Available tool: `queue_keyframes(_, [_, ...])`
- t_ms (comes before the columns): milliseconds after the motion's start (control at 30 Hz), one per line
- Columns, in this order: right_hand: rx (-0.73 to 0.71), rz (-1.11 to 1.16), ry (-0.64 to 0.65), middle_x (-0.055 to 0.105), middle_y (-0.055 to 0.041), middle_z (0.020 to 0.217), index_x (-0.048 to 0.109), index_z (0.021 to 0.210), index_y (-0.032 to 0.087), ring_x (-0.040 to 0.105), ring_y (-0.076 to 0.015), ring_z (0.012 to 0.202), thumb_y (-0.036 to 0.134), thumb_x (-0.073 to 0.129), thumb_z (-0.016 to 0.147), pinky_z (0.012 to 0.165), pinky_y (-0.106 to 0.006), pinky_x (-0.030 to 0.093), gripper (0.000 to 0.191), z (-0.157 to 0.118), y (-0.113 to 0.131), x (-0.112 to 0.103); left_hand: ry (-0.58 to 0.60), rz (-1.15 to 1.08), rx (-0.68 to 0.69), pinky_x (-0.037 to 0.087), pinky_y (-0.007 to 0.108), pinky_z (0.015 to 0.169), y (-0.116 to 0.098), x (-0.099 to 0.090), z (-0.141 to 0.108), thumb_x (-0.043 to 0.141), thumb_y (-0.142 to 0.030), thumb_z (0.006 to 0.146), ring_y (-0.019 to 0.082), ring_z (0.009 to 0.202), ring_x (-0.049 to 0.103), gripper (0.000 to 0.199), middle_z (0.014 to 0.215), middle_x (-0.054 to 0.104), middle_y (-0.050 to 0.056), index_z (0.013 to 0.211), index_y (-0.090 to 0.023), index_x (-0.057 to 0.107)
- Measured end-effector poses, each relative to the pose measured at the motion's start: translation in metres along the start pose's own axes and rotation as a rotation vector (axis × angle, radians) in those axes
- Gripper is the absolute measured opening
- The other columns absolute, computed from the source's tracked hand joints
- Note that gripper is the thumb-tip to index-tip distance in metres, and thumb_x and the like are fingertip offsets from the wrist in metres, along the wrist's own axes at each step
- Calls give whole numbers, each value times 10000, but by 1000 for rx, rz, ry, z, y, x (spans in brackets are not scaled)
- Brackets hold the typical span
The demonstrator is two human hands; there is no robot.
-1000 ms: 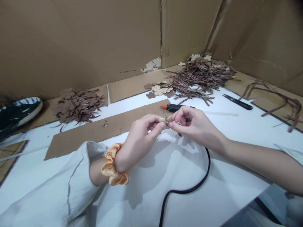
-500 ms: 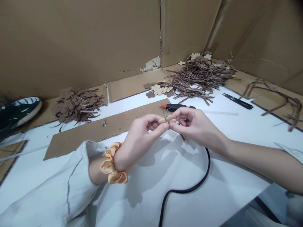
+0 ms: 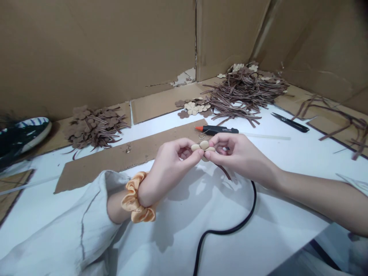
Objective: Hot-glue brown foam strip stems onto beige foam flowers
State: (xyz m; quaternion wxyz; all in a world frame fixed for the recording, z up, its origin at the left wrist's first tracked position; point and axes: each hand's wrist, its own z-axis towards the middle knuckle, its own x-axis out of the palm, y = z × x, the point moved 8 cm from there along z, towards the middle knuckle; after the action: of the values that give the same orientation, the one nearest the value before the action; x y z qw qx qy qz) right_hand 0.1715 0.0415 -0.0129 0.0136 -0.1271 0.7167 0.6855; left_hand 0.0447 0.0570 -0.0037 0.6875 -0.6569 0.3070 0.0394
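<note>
Well, rnd-petaled beige flower (image 3: 204,145), thin brn strip (image 3: 225,171).

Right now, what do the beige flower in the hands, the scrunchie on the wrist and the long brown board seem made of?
Flower: perhaps leather or felt, matte; its petals look smooth and show no shine.
Scrunchie: likely satin cloth, glossy; bright highlights run along its gathers.
Board: most likely cardboard, dull; plain brown with a rough edge.
</note>
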Motion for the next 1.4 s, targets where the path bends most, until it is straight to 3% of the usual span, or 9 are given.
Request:
queue_keyframes(433, [127,19,44,470,58,556,583,710,152,375,-65,509,319,735,645,469,-217,283,234,-2,-1,3,50,-87,-27,405,221,573,3,4,2,582,-330,765,123,618,542,209,652,595,7,660,-151,556])
queue_keyframes(867, [104,19,128,580,3,712,620,721,156,484,-103,623,233,661,705,590,-245,376,90,-4,0,8,77,-202,-31,417,198,561,4,9,1,584,-278,750,99,601,544,179,633,600,-9,636,-147,544])
queue_keyframes(1033, [133,69,125,589,9,688,592,690,158,510,-99,612,235,671,701,577,-233,393,111,-4,-1,8,95,-240,-18,420,187,557,1,9,1,585,-257,764,86,567,517,197,595,590,-18,604,-151,539])
queue_keyframes(1200, [186,166,72,631,8,688,593,742,160,501,-73,517,272,655,735,476,-208,367,128,0,-12,4,25,-108,29,414,207,566,-4,-1,4,542,-362,816,103,578,494,301,585,565,-10,600,-154,568])
queue_keyframes(1400, [189,210,77,648,1,721,583,749,168,552,-91,572,286,707,688,515,-215,396,182,2,-15,5,-62,-15,85,384,215,561,-1,-6,2,533,-366,833,102,577,483,272,627,590,-5,688,-147,607])
